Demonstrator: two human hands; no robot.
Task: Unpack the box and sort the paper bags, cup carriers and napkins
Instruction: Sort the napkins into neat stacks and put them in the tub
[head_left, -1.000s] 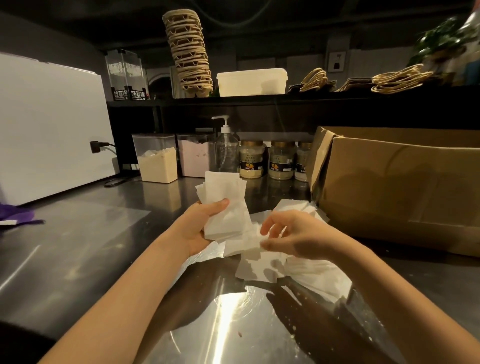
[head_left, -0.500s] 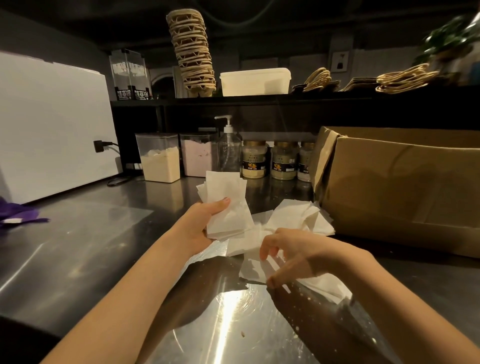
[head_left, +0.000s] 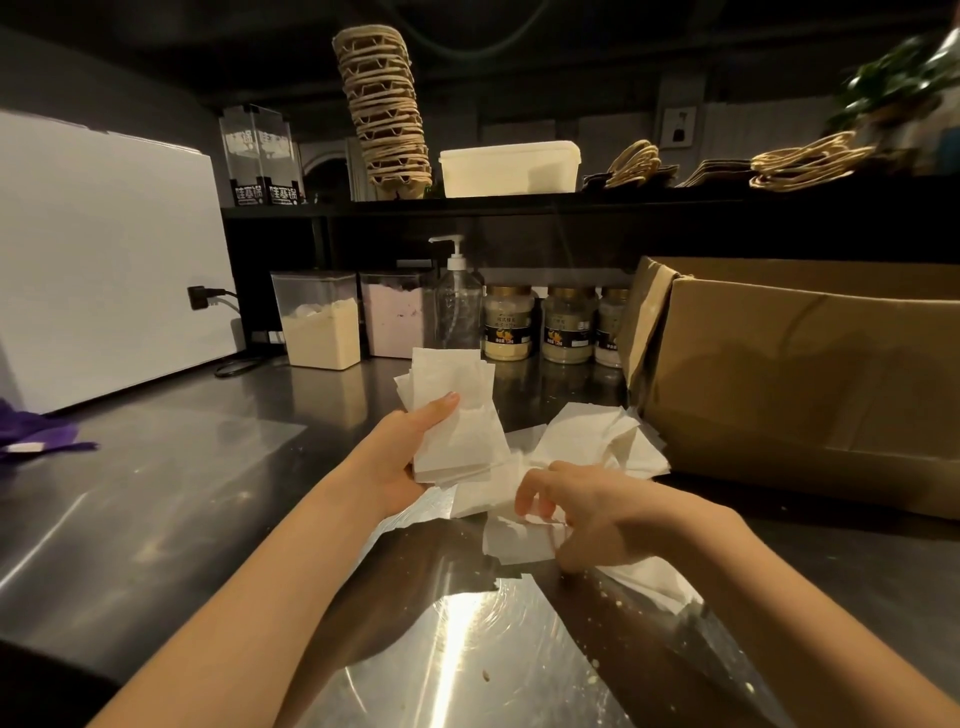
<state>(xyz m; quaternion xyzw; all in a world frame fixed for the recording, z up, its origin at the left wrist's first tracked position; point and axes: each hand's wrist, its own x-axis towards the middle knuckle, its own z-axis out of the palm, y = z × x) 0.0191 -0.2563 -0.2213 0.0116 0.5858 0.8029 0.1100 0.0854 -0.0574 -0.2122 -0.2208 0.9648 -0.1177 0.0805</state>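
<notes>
Head view: napkins in both hands beside the cardboard box (head_left: 805, 374).
Left hand (head_left: 410, 457) grips a napkin stack (head_left: 457, 415), thumb across it; right hand (head_left: 597, 519) pinches loose napkins (head_left: 587, 441) with curled fingers; pump bottle (head_left: 457, 306) stands beyond the fingertips.

The counter (head_left: 156, 519) is brushed metal, glossy and finely scratched, with a glare patch. The napkins (head_left: 457, 415) are thin matt white paper with a faint embossed texture; the box (head_left: 810, 374) is matt brown cardboard, creased. On the shelf the cup carriers (head_left: 384, 114) look like rough moulded pulp, and the tub (head_left: 511, 169) is smooth cream plastic.
</notes>
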